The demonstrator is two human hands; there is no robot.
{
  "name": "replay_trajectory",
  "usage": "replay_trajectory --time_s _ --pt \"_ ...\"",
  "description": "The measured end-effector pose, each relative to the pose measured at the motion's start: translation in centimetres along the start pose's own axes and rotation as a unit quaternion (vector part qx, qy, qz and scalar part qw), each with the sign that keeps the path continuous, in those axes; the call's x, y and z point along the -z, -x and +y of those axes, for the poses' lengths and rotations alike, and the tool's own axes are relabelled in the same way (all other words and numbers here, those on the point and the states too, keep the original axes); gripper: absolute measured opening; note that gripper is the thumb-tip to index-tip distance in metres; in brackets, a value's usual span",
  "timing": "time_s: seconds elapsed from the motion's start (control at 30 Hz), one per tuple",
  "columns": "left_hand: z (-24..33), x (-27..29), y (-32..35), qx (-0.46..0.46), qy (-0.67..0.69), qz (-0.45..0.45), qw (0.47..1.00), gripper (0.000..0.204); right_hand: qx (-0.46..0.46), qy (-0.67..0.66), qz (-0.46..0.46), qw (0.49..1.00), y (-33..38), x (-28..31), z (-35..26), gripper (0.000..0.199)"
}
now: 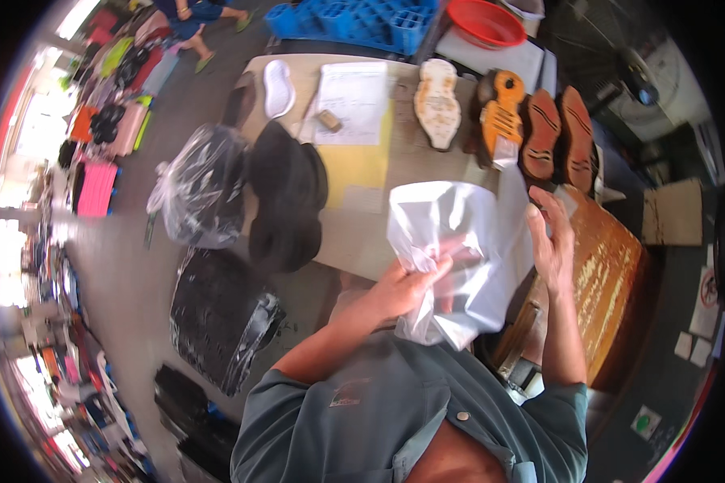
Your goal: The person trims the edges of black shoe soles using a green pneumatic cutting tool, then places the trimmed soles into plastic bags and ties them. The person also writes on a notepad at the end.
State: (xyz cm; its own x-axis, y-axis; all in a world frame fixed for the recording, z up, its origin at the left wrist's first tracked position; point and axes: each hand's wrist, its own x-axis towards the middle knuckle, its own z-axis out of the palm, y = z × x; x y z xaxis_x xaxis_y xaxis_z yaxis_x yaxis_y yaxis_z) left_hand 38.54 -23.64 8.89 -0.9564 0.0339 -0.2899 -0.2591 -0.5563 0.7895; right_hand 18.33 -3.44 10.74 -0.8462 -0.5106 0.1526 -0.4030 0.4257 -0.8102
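Pale, flat board forms the work surface (346,251), and over its near edge hangs a translucent plastic bag (467,266), thin, glossy and creased into bright folds. Its lower left side is gathered in the left of the person's 2 hands: the left hand (415,283) pinches the crumpled film between thumb and fingers. Beside the bag's right edge, the right hand (553,241) is raised with its fingers loosely bent and parted, gripping nothing visible. Beyond the bag lie a matte yellow sheet (366,173), a printed white paper (354,88) and, on that paper, a small tan block (329,121). Along the far right stand out a waisted white sole with brown blotches (437,105), an orange ridged sole (502,109) and 2 slender reddish-brown soles (541,133). Toward the left are a smooth white insole shape (279,88), matte black sole-shaped pieces (286,201) and a wrinkled clear bag with dark contents (205,185). Scuffed, varnished wood (608,270) shows at right; farther off sit a latticed blue plastic crate (350,26) and a round red basin (487,22).
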Motion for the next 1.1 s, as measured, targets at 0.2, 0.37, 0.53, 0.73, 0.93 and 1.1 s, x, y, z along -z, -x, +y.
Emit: replay_trajectory --time_s 0.2,0.37,0.53,0.73,0.93,1.1 --pt "2.5 0.9 6.0 -0.033 0.054 -0.049 0.997 0.044 -0.309 -0.376 -0.207 0.849 0.5 -11.4 3.9 0.076" --pt "5.2 5.5 11.5 -0.101 -0.086 0.084 0.988 0.037 -0.403 -0.545 -0.248 0.692 5.7 -14.7 0.1 0.071" --pt "6.4 11.9 17.5 -0.132 0.026 0.102 0.986 0.037 -0.356 -0.615 -0.202 0.674 9.2 -15.6 0.0 0.049" --pt "6.0 19.6 25.2 -0.148 0.001 0.169 0.974 0.037 -0.196 -0.567 -0.196 0.776 10.3 -15.2 -2.5 0.017" --pt "5.7 26.7 30.3 -0.141 -0.305 0.412 0.847 0.063 -0.106 -0.469 -0.223 0.848 10.2 -19.6 -13.5 0.020" --pt "6.3 25.5 32.8 -0.261 -0.413 0.509 0.709 0.062 0.154 -0.130 -0.366 0.909 10.5 -28.3 -23.5 0.019"
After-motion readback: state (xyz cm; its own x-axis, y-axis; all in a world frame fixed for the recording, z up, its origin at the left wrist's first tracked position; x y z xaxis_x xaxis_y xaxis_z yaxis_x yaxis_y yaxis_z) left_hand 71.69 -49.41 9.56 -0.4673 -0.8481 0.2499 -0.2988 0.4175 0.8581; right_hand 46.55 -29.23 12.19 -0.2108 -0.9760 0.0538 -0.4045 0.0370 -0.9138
